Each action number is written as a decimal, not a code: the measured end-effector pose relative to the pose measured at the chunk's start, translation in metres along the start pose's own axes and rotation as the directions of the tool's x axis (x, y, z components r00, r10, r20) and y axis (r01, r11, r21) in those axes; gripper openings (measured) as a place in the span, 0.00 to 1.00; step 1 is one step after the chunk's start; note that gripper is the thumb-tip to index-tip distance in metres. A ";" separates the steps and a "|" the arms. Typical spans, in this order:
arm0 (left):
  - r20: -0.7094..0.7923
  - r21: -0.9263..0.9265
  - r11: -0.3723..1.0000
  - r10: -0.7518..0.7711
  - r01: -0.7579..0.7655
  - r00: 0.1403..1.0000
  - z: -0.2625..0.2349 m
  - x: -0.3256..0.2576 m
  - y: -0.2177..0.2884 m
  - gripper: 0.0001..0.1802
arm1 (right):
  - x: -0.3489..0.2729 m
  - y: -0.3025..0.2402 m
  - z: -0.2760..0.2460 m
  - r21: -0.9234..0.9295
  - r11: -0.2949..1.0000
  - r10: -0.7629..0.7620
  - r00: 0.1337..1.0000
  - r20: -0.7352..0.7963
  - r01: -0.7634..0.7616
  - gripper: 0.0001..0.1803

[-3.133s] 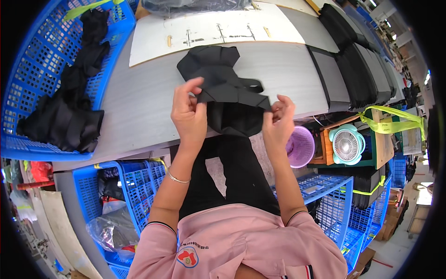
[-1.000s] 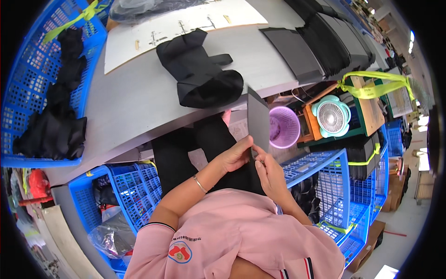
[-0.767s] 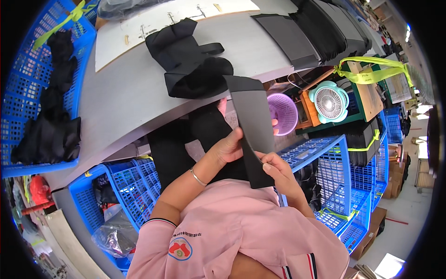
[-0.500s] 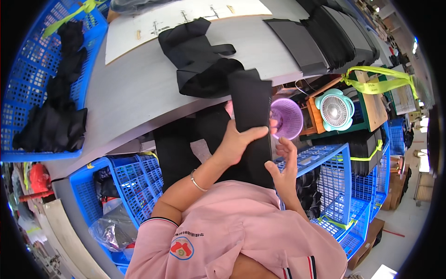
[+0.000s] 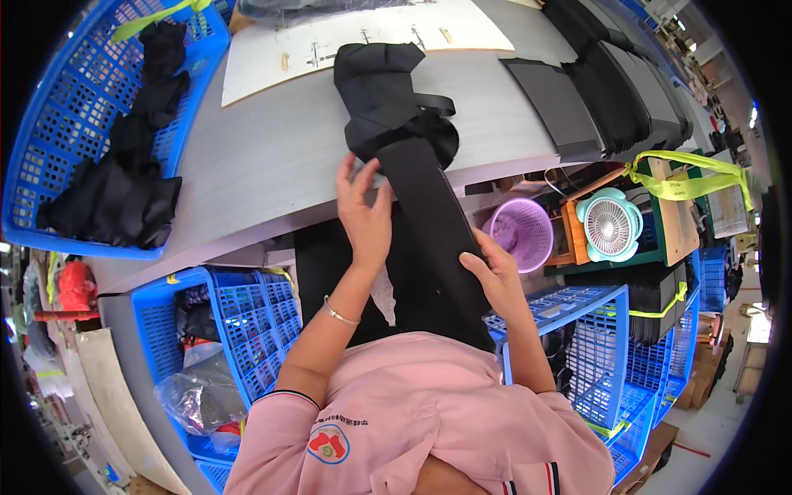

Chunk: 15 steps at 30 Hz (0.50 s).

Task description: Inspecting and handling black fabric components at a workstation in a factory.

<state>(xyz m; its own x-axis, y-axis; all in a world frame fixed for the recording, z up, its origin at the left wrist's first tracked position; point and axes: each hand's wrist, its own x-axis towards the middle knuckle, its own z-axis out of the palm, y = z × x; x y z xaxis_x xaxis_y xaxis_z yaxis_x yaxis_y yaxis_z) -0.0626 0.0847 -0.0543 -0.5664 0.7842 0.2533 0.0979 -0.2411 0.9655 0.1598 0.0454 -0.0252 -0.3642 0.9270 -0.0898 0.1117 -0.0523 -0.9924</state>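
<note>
A long flat black fabric panel slants from the table edge down to my lap. My right hand grips its right edge, thumb on top and fingers partly hidden beneath. My left hand is open beside the panel's upper left edge, fingers apart and holding nothing. Just beyond, a crumpled black fabric piece with a strap loop lies on the grey table; the panel's far end overlaps it. More black cloth covers my lap.
A blue crate with black pieces sits on the table's left. Stacked black panels lie at the far right. Below are a purple basket, a turquoise fan and blue crates on both sides. A white board lies at the back.
My left hand has let go of the panel and moved up and left along it. My right hand, open before, now grips its right edge. The panel's far end has tilted left.
</note>
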 end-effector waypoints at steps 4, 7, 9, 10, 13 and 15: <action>-0.132 0.211 0.974 0.116 -0.086 0.985 0.001 0.024 -0.014 0.12 | 0.019 -0.003 0.001 0.090 0.996 -0.006 1.000 -0.016 0.008 0.25; -0.065 0.112 0.993 0.052 -0.045 0.997 -0.004 0.042 -0.021 0.11 | 0.028 -0.003 0.004 0.106 0.994 0.030 1.000 0.010 -0.031 0.26; 0.085 0.068 0.988 -0.147 0.141 0.986 -0.006 0.053 -0.024 0.11 | 0.035 -0.003 0.006 0.112 0.993 0.045 0.999 0.007 -0.046 0.25; 0.085 0.098 0.992 -0.086 0.077 0.993 -0.005 0.057 -0.024 0.12 | 0.038 -0.004 0.007 0.117 0.990 0.077 0.997 -0.003 -0.076 0.25; 0.074 0.220 0.971 0.079 -0.094 0.994 -0.001 0.056 -0.020 0.15 | 0.047 -0.009 0.011 0.087 0.996 0.030 0.995 -0.100 -0.021 0.25; 0.048 0.355 0.919 0.164 -0.170 0.985 0.002 0.051 -0.012 0.19 | 0.046 -0.016 0.015 -0.373 0.923 -0.163 0.974 -0.156 0.094 0.25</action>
<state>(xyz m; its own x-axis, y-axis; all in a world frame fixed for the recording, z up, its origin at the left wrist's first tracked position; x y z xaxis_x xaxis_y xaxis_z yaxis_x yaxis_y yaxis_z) -0.0906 0.1284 -0.0531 -0.5025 0.7608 0.4107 0.4769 -0.1523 0.8657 0.1274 0.0833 -0.0150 -0.2286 0.9696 0.0872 0.4137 0.1779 -0.8929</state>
